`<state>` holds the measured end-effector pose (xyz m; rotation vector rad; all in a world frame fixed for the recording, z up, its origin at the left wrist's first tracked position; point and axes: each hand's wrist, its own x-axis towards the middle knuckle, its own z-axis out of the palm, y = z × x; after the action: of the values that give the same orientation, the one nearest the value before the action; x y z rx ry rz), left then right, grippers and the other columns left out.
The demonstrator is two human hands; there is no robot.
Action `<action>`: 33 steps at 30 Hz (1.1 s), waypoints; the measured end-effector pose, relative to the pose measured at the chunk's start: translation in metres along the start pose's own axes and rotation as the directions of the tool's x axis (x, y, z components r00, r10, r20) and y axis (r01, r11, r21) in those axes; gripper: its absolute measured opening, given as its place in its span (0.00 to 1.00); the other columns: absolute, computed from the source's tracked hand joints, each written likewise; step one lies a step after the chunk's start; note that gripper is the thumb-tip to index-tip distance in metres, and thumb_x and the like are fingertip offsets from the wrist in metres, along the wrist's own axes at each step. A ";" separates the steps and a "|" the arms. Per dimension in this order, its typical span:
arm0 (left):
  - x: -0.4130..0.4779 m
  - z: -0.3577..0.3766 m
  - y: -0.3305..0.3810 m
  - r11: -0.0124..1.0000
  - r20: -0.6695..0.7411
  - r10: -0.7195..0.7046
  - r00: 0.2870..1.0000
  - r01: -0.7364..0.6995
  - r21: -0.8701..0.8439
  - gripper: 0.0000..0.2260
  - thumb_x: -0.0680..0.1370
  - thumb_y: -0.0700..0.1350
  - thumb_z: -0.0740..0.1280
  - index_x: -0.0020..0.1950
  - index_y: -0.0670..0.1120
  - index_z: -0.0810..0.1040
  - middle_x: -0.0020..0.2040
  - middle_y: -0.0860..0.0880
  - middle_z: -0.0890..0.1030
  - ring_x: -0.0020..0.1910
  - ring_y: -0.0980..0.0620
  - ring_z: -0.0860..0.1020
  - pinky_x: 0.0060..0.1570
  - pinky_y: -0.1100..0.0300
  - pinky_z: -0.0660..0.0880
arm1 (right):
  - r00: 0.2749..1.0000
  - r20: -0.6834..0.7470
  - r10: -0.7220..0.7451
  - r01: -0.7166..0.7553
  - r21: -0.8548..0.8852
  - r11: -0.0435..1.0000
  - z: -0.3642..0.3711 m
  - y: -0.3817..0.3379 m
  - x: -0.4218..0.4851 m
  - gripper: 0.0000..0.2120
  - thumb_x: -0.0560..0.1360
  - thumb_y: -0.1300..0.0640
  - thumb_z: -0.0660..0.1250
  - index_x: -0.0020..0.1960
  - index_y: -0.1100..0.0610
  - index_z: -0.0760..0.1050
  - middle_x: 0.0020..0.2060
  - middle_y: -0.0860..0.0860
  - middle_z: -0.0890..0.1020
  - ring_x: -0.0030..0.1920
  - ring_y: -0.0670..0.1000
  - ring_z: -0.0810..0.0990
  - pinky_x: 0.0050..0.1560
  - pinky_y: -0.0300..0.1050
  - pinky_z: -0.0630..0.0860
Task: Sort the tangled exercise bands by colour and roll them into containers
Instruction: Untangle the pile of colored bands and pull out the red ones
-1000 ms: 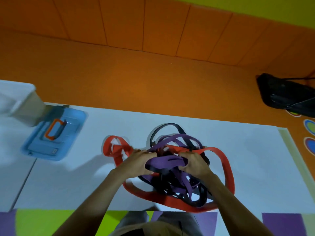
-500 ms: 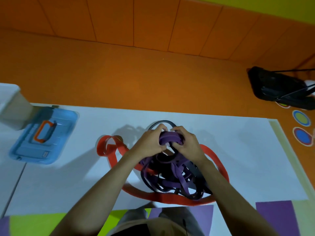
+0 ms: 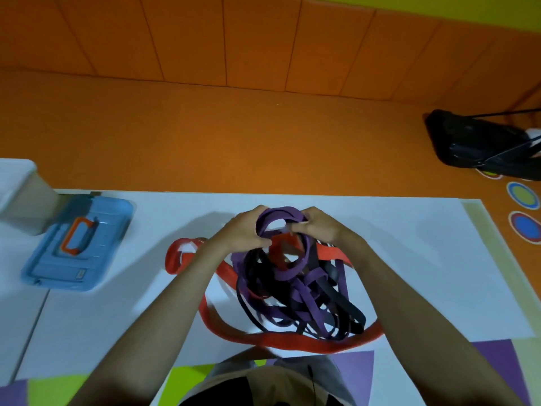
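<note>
both forearms reach in from the bottom edge and meet over the far side of the heap. the left hand (image 3: 243, 230) and the right hand (image 3: 320, 227) face each other, knuckles up. the fingers of each are curled and pinch the same loop of purple band (image 3: 281, 212), held up clear of the counter (image 3: 424, 259). the thumbs are mostly hidden behind the loop.

the tangle sits on the counter just below the hands, between the two forearms. there purple strands are knotted with black band (image 3: 355, 313). a wide red band (image 3: 292, 342) runs along the near side of the tangle, passes under the left forearm, and curls out beside the left wrist.

well to the left, a blue case (image 3: 111, 218) with an orange handle (image 3: 76, 238) lies flat, touching a pale bin (image 3: 26, 206). a black bag (image 3: 474, 142) lies on the orange floor at far right.
</note>
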<state>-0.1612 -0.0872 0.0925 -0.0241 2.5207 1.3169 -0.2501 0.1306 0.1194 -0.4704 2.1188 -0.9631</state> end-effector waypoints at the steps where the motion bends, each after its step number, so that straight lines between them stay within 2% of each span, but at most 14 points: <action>1: 0.002 -0.002 0.006 1.000 -0.001 0.014 1.000 -0.014 -0.021 0.30 0.71 0.49 0.78 0.69 0.57 0.70 0.58 0.57 0.80 0.56 0.54 0.81 0.55 0.57 0.78 | 1.000 0.001 -0.025 0.025 0.008 1.000 0.002 -0.007 0.002 0.12 0.80 0.54 0.73 0.41 0.60 0.79 0.27 0.45 0.78 0.27 0.45 0.75 0.34 0.35 0.70; 3: 0.008 -0.004 0.019 0.998 -0.014 0.058 0.998 -0.059 -0.038 0.36 0.69 0.51 0.80 0.72 0.59 0.67 0.61 0.58 0.79 0.57 0.58 0.79 0.55 0.61 0.77 | 0.998 0.000 -0.060 0.060 0.043 0.997 0.004 -0.019 0.004 0.12 0.77 0.54 0.75 0.44 0.63 0.81 0.30 0.50 0.79 0.30 0.49 0.76 0.37 0.40 0.71; 6: 0.017 -0.009 0.029 0.988 -0.080 0.147 0.986 -0.142 0.067 0.21 0.70 0.43 0.76 0.56 0.54 0.70 0.48 0.52 0.79 0.44 0.51 0.77 0.42 0.53 0.75 | 0.995 0.013 -0.102 0.100 0.109 0.989 0.004 -0.028 -0.001 0.11 0.76 0.54 0.77 0.41 0.60 0.81 0.30 0.48 0.81 0.29 0.47 0.77 0.36 0.36 0.72; 9: 0.018 -0.014 0.032 0.985 -0.093 0.154 0.984 -0.146 0.094 0.16 0.71 0.35 0.71 0.45 0.51 0.67 0.38 0.46 0.77 0.33 0.49 0.72 0.32 0.52 0.68 | 0.990 0.080 -0.118 0.107 0.131 0.986 0.006 -0.018 -0.005 0.13 0.73 0.51 0.81 0.50 0.58 0.83 0.39 0.48 0.85 0.41 0.48 0.84 0.50 0.45 0.80; 11: 0.015 -0.011 0.034 0.985 -0.083 0.162 0.983 -0.155 0.081 0.16 0.72 0.33 0.69 0.46 0.51 0.66 0.36 0.45 0.74 0.31 0.50 0.69 0.32 0.53 0.64 | 0.988 0.122 -0.099 0.082 0.135 0.987 0.006 -0.004 -0.004 0.19 0.70 0.49 0.83 0.57 0.51 0.82 0.47 0.47 0.86 0.50 0.50 0.85 0.62 0.54 0.79; 15: 0.008 -0.005 0.037 0.976 -0.187 0.182 0.965 -0.201 -0.089 0.15 0.76 0.37 0.70 0.50 0.50 0.65 0.36 0.46 0.73 0.33 0.47 0.70 0.35 0.54 0.65 | 0.981 0.194 0.019 -0.036 0.080 0.996 0.011 0.026 -0.006 0.31 0.67 0.50 0.85 0.65 0.38 0.76 0.57 0.42 0.86 0.59 0.45 0.84 0.67 0.46 0.76; 17: 0.007 -0.008 0.038 0.956 -0.244 0.167 0.955 -0.218 -0.198 0.14 0.77 0.38 0.71 0.51 0.50 0.67 0.38 0.44 0.76 0.36 0.40 0.74 0.37 0.55 0.68 | 0.986 0.159 0.050 -0.060 0.063 0.996 0.013 0.043 -0.004 0.23 0.68 0.50 0.83 0.61 0.42 0.81 0.55 0.45 0.87 0.57 0.49 0.86 0.68 0.51 0.77; 19: 0.006 -0.013 0.036 0.948 -0.267 0.148 0.952 -0.214 -0.237 0.13 0.78 0.38 0.73 0.52 0.49 0.69 0.41 0.43 0.78 0.38 0.39 0.76 0.38 0.54 0.70 | 0.998 0.052 0.022 -0.025 0.042 0.999 0.017 0.051 -0.003 0.14 0.73 0.50 0.79 0.53 0.57 0.83 0.48 0.57 0.87 0.52 0.59 0.86 0.65 0.57 0.78; 21: 0.006 -0.018 0.028 0.966 -0.256 0.135 0.957 -0.185 -0.180 0.12 0.78 0.39 0.73 0.54 0.50 0.72 0.43 0.49 0.80 0.39 0.44 0.78 0.40 0.53 0.72 | 1.000 0.008 0.002 -0.003 0.076 0.997 0.012 0.051 -0.001 0.13 0.77 0.55 0.76 0.47 0.66 0.80 0.42 0.61 0.85 0.46 0.60 0.85 0.54 0.47 0.80; 23: 0.006 -0.023 0.014 0.993 -0.263 0.119 0.958 -0.114 0.033 0.11 0.77 0.41 0.72 0.53 0.52 0.74 0.43 0.54 0.80 0.41 0.47 0.78 0.41 0.52 0.72 | 1.000 0.011 -0.012 0.011 0.117 0.993 0.002 0.045 -0.004 0.06 0.80 0.61 0.72 0.48 0.64 0.82 0.41 0.52 0.88 0.43 0.49 0.86 0.48 0.38 0.77; 25: 0.004 -0.024 -0.003 0.958 -0.288 0.115 0.951 -0.029 0.286 0.11 0.74 0.40 0.71 0.50 0.54 0.74 0.43 0.55 0.78 0.44 0.47 0.78 0.40 0.52 0.69 | 1.000 -0.001 -0.015 0.015 0.147 0.989 -0.009 0.043 -0.003 0.06 0.81 0.61 0.71 0.50 0.66 0.81 0.43 0.52 0.87 0.43 0.49 0.85 0.47 0.40 0.76; 28: 0.001 -0.016 -0.021 0.901 -0.277 0.091 0.957 0.039 0.432 0.13 0.71 0.36 0.69 0.50 0.51 0.75 0.44 0.54 0.75 0.47 0.44 0.77 0.42 0.52 0.66 | 0.999 -0.011 -0.050 0.050 0.091 0.995 -0.019 0.044 0.002 0.11 0.80 0.57 0.73 0.44 0.64 0.78 0.35 0.50 0.80 0.37 0.46 0.77 0.44 0.40 0.69; 31: -0.001 -0.005 -0.028 0.899 -0.274 0.096 0.957 0.034 0.436 0.12 0.73 0.37 0.68 0.54 0.48 0.79 0.46 0.52 0.71 0.48 0.45 0.76 0.47 0.49 0.72 | 0.998 0.064 0.029 -0.034 0.078 0.996 -0.016 0.052 -0.001 0.09 0.79 0.49 0.75 0.55 0.52 0.84 0.49 0.47 0.88 0.52 0.46 0.83 0.57 0.44 0.73; 33: -0.001 -0.003 -0.032 0.906 -0.275 0.074 0.959 0.050 0.420 0.11 0.74 0.37 0.68 0.54 0.48 0.80 0.47 0.52 0.70 0.47 0.46 0.76 0.50 0.48 0.74 | 0.994 0.072 0.086 -0.096 0.154 0.983 -0.014 0.069 -0.006 0.13 0.83 0.44 0.67 0.64 0.46 0.83 0.60 0.41 0.85 0.62 0.44 0.81 0.60 0.46 0.75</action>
<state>-0.1557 -0.1086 0.0685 -0.1136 3.0069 0.7845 -0.2585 0.1851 0.0759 -0.3185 1.9707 -1.0384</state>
